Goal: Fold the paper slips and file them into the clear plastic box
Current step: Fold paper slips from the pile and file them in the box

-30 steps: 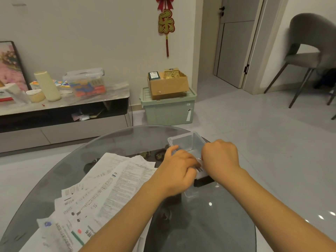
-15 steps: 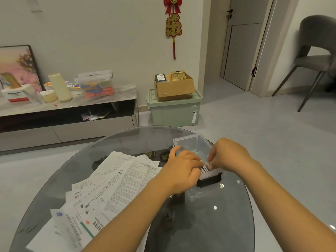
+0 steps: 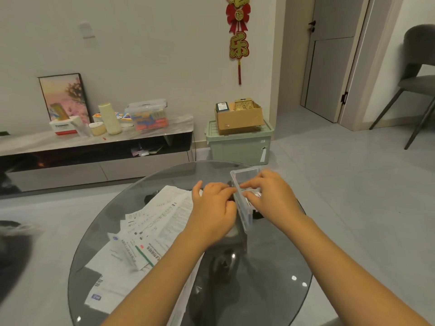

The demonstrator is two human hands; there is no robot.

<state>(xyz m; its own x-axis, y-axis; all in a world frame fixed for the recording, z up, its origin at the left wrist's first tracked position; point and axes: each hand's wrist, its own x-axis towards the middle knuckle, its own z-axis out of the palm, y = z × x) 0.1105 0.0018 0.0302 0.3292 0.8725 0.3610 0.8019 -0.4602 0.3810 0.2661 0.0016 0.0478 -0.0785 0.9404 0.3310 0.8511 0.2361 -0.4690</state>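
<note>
The clear plastic box point(image 3: 243, 209) stands on the far right part of the round glass table point(image 3: 270, 274). My right hand point(image 3: 273, 198) reaches over its open top, fingers curled down inside and pinching a folded white paper slip point(image 3: 253, 193). My left hand point(image 3: 213, 208) is just outside the box's left wall, its fingers curled against the rim and its thumb raised. Several unfolded printed paper slips point(image 3: 150, 224) lie fanned out on the left half of the table, under my left forearm.
A small dark object point(image 3: 257, 214) lies by the box under my right wrist. Beyond the table stand a low TV cabinet point(image 3: 98, 147) with clutter, a green storage bin point(image 3: 237, 147) with a cardboard box on it, and a grey chair point(image 3: 416, 81) at the right.
Both hands pinched the slip together above the box's near end. My right hand has since carried it down into the box, and my left hand has shifted to the box's left wall.
</note>
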